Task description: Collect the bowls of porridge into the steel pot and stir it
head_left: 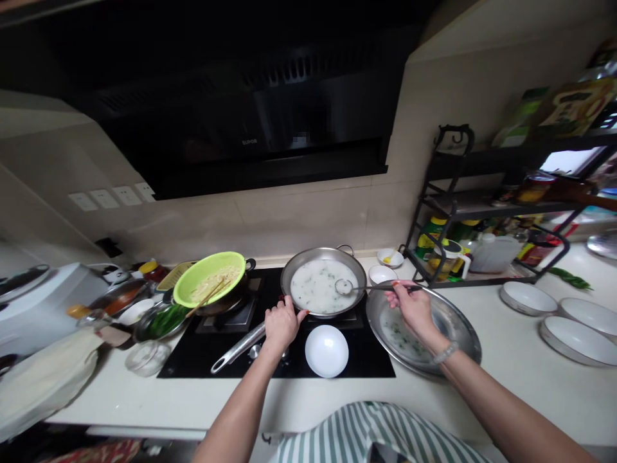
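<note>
A: Start at the fingers. What has the right hand [409, 308]?
B: They're clamped together on the dark handle of a ladle [345, 287]. The handle runs toward nine o'clock, and the ladle's round head is in the three o'clock part of the pan [286, 273]. I can't tell how deep it dips.
A: And the left hand [282, 325]?
B: It's at the pan's seven-to-eight o'clock edge, over the inner end of the long handle [241, 347]. Its fingertips point toward the rim. I can't tell whether those fingers are clamped round the metal.
A: Where's the pan itself?
B: On the right side of the black hob [371, 366], filled with milky, green-flecked liquid [318, 289].
A: Just around it?
B: A white bowl [326, 351] on the hob at six o'clock. At four o'clock, below the right hand, a wide steel basin [463, 328] with more flecked liquid.
A: Further out?
B: At nine o'clock, a lime-green basket [186, 289] holding pale food, with chopsticks [205, 301] across its edge. Toward two o'clock, a dark rack [486, 281] with jars and bottles; at twelve, the black range hood [270, 183].
</note>
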`<state>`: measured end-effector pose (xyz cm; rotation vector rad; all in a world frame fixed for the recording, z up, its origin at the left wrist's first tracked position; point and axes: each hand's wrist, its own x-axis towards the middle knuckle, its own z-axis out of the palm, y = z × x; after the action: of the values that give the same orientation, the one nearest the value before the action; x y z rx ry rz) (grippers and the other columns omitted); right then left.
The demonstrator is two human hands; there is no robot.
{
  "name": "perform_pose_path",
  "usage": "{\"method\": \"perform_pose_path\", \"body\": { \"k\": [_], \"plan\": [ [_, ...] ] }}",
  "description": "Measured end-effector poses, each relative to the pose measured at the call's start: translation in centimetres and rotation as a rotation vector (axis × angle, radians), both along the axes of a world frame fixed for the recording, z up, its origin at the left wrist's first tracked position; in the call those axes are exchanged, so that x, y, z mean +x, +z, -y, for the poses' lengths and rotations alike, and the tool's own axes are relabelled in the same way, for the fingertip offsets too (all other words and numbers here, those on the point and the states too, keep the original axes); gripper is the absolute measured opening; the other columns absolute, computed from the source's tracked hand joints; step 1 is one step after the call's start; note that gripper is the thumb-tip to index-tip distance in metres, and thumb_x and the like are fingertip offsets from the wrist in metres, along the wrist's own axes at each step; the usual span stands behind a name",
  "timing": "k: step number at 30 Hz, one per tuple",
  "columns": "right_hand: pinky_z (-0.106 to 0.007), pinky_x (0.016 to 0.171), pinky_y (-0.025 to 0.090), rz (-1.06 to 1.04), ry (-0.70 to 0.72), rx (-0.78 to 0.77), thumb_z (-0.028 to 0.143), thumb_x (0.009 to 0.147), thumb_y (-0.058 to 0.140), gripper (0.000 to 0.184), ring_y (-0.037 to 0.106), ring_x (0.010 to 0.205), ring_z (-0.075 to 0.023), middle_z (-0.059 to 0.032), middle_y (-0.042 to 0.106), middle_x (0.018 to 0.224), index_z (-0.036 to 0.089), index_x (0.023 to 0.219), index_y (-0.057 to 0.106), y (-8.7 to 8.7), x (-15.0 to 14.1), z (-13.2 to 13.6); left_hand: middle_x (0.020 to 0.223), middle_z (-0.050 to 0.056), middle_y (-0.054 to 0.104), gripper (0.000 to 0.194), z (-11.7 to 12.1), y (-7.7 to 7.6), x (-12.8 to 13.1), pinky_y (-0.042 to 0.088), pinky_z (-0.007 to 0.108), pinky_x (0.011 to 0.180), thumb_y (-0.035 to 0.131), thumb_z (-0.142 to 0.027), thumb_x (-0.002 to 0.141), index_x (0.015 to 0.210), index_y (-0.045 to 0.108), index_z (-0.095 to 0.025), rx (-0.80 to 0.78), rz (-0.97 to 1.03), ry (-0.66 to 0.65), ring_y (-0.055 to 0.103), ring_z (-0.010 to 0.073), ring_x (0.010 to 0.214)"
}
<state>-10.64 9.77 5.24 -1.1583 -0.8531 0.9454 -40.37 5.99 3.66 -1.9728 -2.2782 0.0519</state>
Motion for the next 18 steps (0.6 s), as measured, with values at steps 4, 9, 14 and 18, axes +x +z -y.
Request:
{"method": "perform_pose_path", "body": {
  "k": [4, 9, 14, 18],
  "plan": [
    [-0.031, 0.037, 0.048, 0.064, 0.002, 0.008, 0.045, 0.070, 0.068, 0.028, 0.065, 0.051, -0.0250, -0.0036, 0.064, 0.052, 0.024, 0.081, 0.054, 0.12, 0.13, 0.21, 0.097, 0.018, 0.064, 0.061, 0.04, -0.02, -0.03, 0.041, 0.038, 0.078, 0.034, -0.061, 0.091, 0.119, 0.051, -0.010, 0.008, 0.000, -0.007, 0.065, 0.0300, 0.087],
    [-0.033, 0.039, 0.050, 0.064, 0.011, 0.001, 0.042, 0.072, 0.067, 0.024, 0.067, 0.055, -0.0262, -0.0042, 0.064, 0.054, 0.024, 0.082, 0.054, -0.03, 0.25, 0.46, 0.097, 0.018, 0.065, 0.060, 0.07, 0.00, 0.03, 0.041, 0.038, 0.077, 0.033, -0.061, 0.091, 0.117, 0.052, -0.010, 0.014, -0.002, -0.006, 0.065, 0.0301, 0.087],
    [-0.032, 0.040, 0.049, 0.053, 0.004, -0.023, 0.041, 0.071, 0.067, 0.022, 0.066, 0.054, -0.0256, -0.0042, 0.064, 0.054, 0.024, 0.080, 0.056, -0.38, 0.30, 0.59, 0.098, 0.018, 0.065, 0.061, 0.06, -0.09, 0.04, 0.042, 0.039, 0.078, 0.034, -0.061, 0.091, 0.120, 0.050, -0.010, 0.015, -0.008, -0.006, 0.065, 0.0301, 0.087],
    [-0.031, 0.041, 0.048, 0.049, 0.012, -0.018, 0.042, 0.071, 0.067, 0.023, 0.066, 0.054, -0.0246, -0.0029, 0.063, 0.053, 0.023, 0.080, 0.056, -0.57, 0.40, 0.66, 0.098, 0.017, 0.065, 0.060, 0.07, -0.01, 0.06, 0.042, 0.038, 0.078, 0.034, -0.060, 0.091, 0.119, 0.051, -0.010, 0.019, -0.007, -0.007, 0.065, 0.0301, 0.087]
  ]
}}
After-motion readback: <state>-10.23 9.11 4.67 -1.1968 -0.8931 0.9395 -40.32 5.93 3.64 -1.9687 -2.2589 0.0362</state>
